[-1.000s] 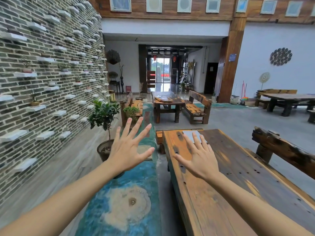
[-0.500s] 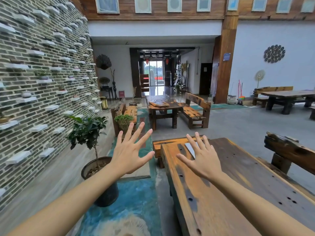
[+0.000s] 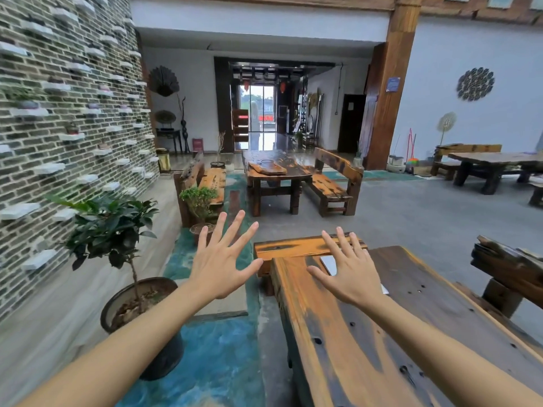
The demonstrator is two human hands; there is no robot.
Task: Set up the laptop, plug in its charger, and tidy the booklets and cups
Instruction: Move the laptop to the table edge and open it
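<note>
Brick wall (image 3: 67, 118): seen along the left side; many small white shelves are fixed to it, some with small pots.
Counter (image 3: 411, 342): a long plank of worn wood, orange and dark, laid from the lower right toward the middle of the view; its far end is met by a lower orange wooden block (image 3: 293, 247).
Floor (image 3: 426, 218): grey, with a blue-green painted strip (image 3: 214, 365) laid along the counter's left edge.
Far table (image 3: 273, 168): dark wood, set well beyond the counter's far end, with a bench on each side and a wooden tray on top.
Bench back (image 3: 511, 268): rough dark timber, placed off the counter's right edge.
Potted tree (image 3: 117, 230): planted in a dark round pot on the floor, left of the painted strip.
Small potted shrub (image 3: 199, 201): placed further back, near the left bench of the far table.
Left hand (image 3: 219, 267): held out over the floor, left of the counter's far left corner; fingers are spread wide and straight, nothing is held.
Right hand (image 3: 349, 274): held out above the counter near its far end; fingers are spread and straight, nothing is held. The two hands are kept well apart.
Laptop (image 3: 330, 264): a flat, pale grey slab lying closed on the counter near its far end, mostly hidden behind the right hand; contact with the hand cannot be told.
</note>
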